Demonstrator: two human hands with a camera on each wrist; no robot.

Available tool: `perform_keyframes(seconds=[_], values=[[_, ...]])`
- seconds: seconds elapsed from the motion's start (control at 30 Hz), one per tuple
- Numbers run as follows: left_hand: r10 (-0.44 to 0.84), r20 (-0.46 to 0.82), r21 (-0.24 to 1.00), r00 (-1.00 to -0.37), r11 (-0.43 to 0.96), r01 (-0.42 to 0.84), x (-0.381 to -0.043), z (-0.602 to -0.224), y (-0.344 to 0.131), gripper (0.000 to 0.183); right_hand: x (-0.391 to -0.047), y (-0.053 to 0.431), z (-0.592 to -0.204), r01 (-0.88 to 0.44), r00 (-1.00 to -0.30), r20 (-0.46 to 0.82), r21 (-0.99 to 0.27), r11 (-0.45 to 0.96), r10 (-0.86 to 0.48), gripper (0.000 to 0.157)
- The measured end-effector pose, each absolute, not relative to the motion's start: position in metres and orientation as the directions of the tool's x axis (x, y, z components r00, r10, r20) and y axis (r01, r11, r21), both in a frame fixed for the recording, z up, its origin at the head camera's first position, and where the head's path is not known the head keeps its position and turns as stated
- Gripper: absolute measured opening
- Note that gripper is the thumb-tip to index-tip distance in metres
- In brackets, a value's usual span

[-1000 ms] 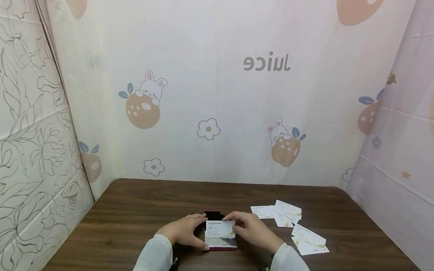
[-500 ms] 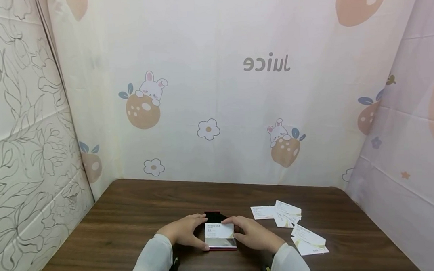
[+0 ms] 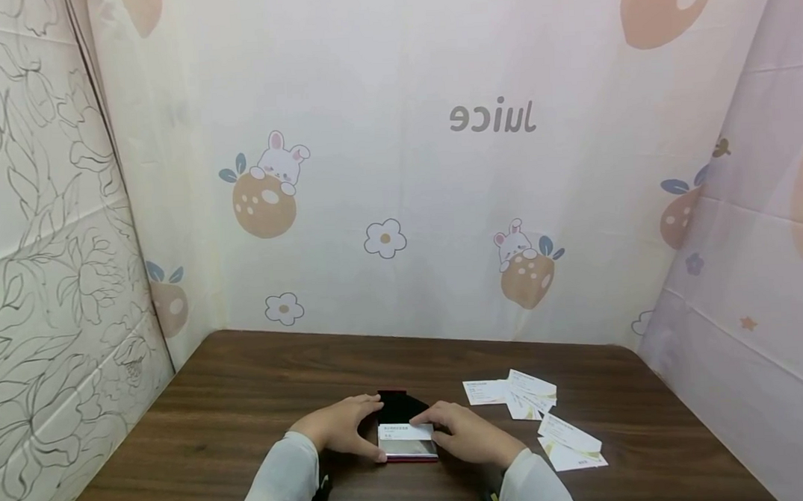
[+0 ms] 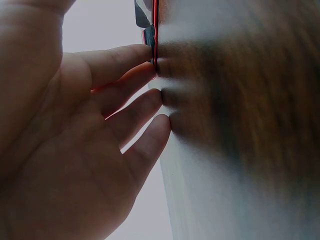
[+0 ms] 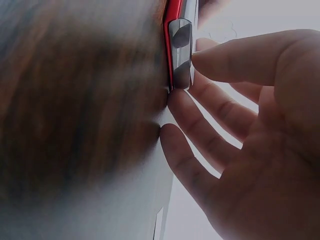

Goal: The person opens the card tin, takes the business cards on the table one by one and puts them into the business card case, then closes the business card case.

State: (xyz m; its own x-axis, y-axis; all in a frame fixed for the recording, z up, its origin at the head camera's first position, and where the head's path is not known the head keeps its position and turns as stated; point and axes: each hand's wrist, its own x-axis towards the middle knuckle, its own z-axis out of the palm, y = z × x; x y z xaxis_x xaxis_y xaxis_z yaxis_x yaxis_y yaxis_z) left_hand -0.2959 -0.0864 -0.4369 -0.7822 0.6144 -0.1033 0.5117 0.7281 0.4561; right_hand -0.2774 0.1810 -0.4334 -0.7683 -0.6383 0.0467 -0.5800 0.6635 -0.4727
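A business card case (image 3: pixel 410 450), red-edged with a silvery front, lies on the table, its black flap (image 3: pixel 395 406) folded open on the far side. Part of a white business card (image 3: pixel 399 431) shows above the silvery front; its lower part is hidden in the case. My left hand (image 3: pixel 338 427) holds the case's left side, thumb at the near corner and fingers by the flap. My right hand (image 3: pixel 473 433) has its index finger on the card's far edge and its thumb at the right side. In the right wrist view, that thumb touches the case's end (image 5: pixel 181 55).
Several white business cards lie loosely overlapped to the right, one group farther back (image 3: pixel 532 388) and another nearer (image 3: pixel 571 445). The brown wooden table (image 3: pixel 259 369) meets a printed curtain (image 3: pixel 398 168) at the back. More printed cloth hangs on both sides.
The business card has slid toward me, deeper into the case, so less of it shows and more of the black flap is uncovered. My right index finger moved with it; the left hand stayed put.
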Motion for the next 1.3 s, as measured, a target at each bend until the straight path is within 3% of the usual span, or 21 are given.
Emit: perform_keyframes(seconds=[0.57,0.97,1.3], values=[[0.628,-0.124,0.492,-0.769,0.711,0.502,-0.297,-0.438,-0.088,0.090,-0.276,0.180,-0.434,-0.639,-0.722,0.086,-0.463,0.614,-0.686,0.030],[0.638,-0.110,0.489,-0.762,0.702,0.518,-0.297,-0.437,-0.088,0.091,-0.280,0.198,-0.424,-0.551,-0.776,0.060,-0.549,0.628,-0.628,0.028],[0.646,-0.108,0.486,-0.756,0.698,0.526,-0.298,-0.437,-0.088,0.091,-0.281,0.238,-0.404,-0.504,-0.834,0.103,-0.540,0.674,-0.542,0.033]])
